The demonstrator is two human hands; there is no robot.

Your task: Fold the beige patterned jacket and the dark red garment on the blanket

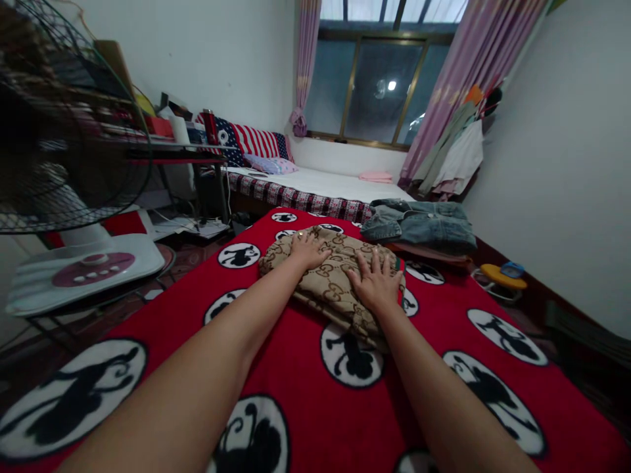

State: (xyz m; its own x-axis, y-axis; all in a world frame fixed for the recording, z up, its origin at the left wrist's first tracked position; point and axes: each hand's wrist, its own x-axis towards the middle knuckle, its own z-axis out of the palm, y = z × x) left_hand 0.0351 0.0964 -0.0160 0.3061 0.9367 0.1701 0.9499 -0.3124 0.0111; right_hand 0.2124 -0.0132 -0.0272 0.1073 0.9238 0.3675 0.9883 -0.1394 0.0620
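Red plush cloth [305, 368] printed with white ovals and black animal figures covers the broad surface before me. On its far half, roughly centred, lies a folded tan cloth item [328, 286] patterned with brown interlocking letters, a green and red stripe at its right end. Both my hands are in contact with it. My left hand [309, 251] rests palm down on its upper left part, fingers extended; my right hand [377, 282] lies palm down on its right part, fingers spread wide. Neither is closed around anything. Folded blue denim clothing [424, 223] is stacked near it, at the far right. Beyond stands a bed with a white top [335, 180], below a gold-framed window [384, 92]. To my left I note a white electric fan with a pink control panel [93, 269] and a cluttered desk with a red edge [172, 159]. A round yellow stool [503, 277] stands at right.
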